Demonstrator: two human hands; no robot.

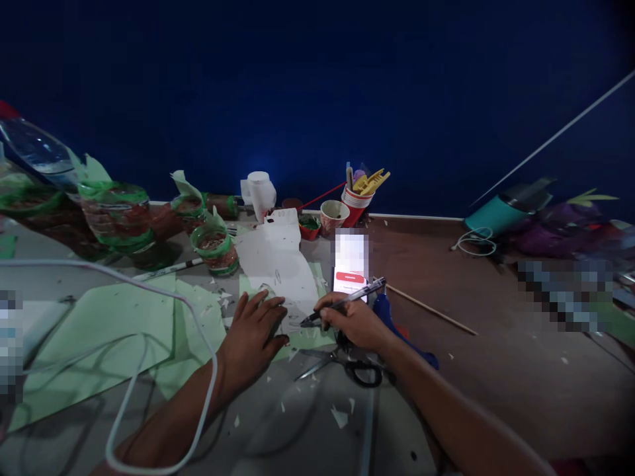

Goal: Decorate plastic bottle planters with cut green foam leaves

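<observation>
My right hand (353, 320) is closed around a pen (354, 295), its tip down at a sheet of white paper (285, 264) with small drawn marks. Flat on the near left part of that sheet rests my left hand (255, 324), fingers spread. Light green paper (322, 340) lies beneath the white sheet. Just below my right hand are black-handled scissors (364, 373), partly hidden by it. A phone with a lit screen (351, 254) stands right behind the pen.
Painted green and brown pots (215, 250) line the left back. Paper cups (335, 215) and a red cup of tools (357, 201) stand behind the phone. A thin stick (431, 309) lies at right. A white cable (198, 317) loops across the left foreground. Green sheets (106, 324) lie left.
</observation>
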